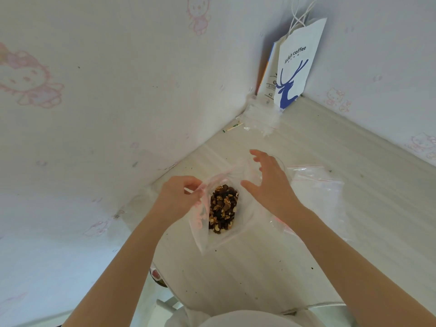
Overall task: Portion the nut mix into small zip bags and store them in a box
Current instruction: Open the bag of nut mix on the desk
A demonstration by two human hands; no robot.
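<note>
1. While the left hand (175, 197) pinched the red-striped rim of a clear zip bag (226, 234) between thumb and fingers, the bag lay on the pale table (259, 274) with its mouth pulled open toward the far side
2. Inside that bag sat a dark heap of nut mix (223, 208), walnut pieces and raisin-like bits showing through the plastic
3. The right hand (269, 182) hovered just beyond the bag's mouth, fingers spread and empty, gripping nothing
4. Under and behind the right hand lay more clear plastic; whether the hand touched it could not be told
5. Further right on the table lay a flat pile of empty zip bags (316, 178) with red seal lines
6. In the far corner a white paper bag (297, 64) with a blue deer and "luckin coffee" lettering leaned against the wall (94, 102), with crumpled clear plastic (262, 116) at its foot
7. Small sticks (233, 127) with green tips lay near that plastic, beside the wall
8. Dark crumbs dotted the tabletop near the person
</note>
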